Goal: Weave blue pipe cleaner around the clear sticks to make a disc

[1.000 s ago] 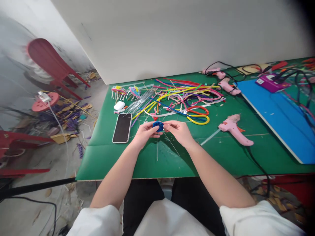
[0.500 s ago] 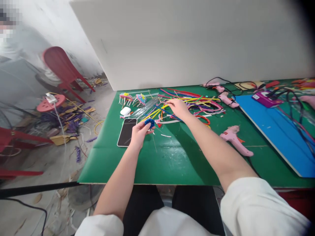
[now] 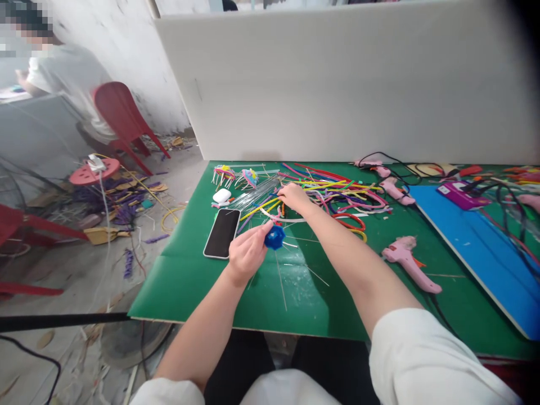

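Note:
Between the thumb and fingers of my left hand [image 3: 248, 253] is a small blue fuzzy disc [image 3: 274, 238], apparently coiled pipe cleaner. Thin clear rods spread out around and below it. My right hand [image 3: 294, 198] reaches farther out, its fingers closed at the near side of a heap of colourful pipe cleaners [image 3: 350, 194] and beside a bundle of clear thin rods [image 3: 259, 194]. What those fingertips grip is too small to make out. Two small finished-looking umbrella shapes [image 3: 223, 173] of mixed colours stand at the back left.
A phone [image 3: 221, 233] and a white case [image 3: 221, 196] lie left of my hands on the green table [image 3: 177, 287]. Pink glue guns [image 3: 411, 264], cables, a purple power strip [image 3: 463, 195] and a blue board [image 3: 476, 253] occupy the right. A white panel [image 3: 337, 90] stands behind.
My left hand has moved right and turned, so the blue disc now shows its flat face. My right hand stays at the heap. The view has shifted, showing more of a seated person.

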Demonstrator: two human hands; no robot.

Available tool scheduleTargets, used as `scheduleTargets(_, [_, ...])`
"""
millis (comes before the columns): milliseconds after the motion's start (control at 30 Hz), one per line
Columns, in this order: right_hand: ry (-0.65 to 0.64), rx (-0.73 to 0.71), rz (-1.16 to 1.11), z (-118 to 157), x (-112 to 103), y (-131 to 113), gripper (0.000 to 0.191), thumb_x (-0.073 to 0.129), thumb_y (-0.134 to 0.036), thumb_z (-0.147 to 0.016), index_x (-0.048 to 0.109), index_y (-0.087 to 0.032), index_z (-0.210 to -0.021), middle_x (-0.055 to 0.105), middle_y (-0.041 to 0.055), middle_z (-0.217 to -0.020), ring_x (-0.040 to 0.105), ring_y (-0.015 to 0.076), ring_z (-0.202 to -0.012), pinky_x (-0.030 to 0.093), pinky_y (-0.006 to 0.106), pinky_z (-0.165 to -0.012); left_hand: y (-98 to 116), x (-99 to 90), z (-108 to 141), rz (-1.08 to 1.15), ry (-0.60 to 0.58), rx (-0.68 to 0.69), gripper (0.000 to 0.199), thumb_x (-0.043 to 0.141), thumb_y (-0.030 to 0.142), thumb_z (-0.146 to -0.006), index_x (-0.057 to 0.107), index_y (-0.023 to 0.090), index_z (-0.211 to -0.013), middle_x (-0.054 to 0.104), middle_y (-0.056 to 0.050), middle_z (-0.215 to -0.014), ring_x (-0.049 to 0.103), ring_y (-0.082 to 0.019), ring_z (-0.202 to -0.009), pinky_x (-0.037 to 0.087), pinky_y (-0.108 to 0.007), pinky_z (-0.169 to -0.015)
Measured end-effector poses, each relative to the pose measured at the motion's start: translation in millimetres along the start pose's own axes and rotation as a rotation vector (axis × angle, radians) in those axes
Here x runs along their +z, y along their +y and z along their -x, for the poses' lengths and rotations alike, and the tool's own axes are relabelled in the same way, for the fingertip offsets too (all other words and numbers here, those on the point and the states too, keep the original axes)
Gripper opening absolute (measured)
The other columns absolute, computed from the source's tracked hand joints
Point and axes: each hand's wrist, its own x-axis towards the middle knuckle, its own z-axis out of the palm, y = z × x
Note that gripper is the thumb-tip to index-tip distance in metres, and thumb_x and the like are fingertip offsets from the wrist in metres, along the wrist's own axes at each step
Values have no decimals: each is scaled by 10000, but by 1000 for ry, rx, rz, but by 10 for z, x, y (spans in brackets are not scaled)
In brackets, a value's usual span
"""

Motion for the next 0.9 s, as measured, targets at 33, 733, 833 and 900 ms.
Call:
scheduleTargets(33, [1,2,12,11,-3,0,204,549,-248,-842,719,-186,-935,702,96,-941,569,228,-962,429,338,-827,12,-11,-5,-13,-3,0,407,607,83,-781,547,228,-1156,705,-77,-1042,679,-197,-944,587,-360,-800])
scheduleTargets(733, [162,-124,71,573,-471,-61,360,420,-135,-852,582,-108,-1172,643,107,-1129,549,231,-1034,379,320,-927,387,-753,-246,-111,-209,288,184,638,128,-714,655,311,-728,682,28,-734,693,-177,-721,619,-388,-743])
scheduleTargets(833, [177,-135,97,626,-483,-85,370,441,-136,-829,584,-102,-1169,645,128,-1104,552,253,-1016,380,339,-899,377,-778,-255,-83,-258,206,153,658,151,-697,663,301,-669,632,33,-629,677,-160,-640,625,-366,-715])
scheduleTargets(900, [193,-123,119,631,-530,-101,343,427,-179,-853,601,-97,-1136,657,147,-1037,562,268,-968,383,358,-864,374,-771,-256,-93,-247,209,147,652,163,-704,663,290,-632,621,31,-599,666,-154,-612,629,-353,-685])
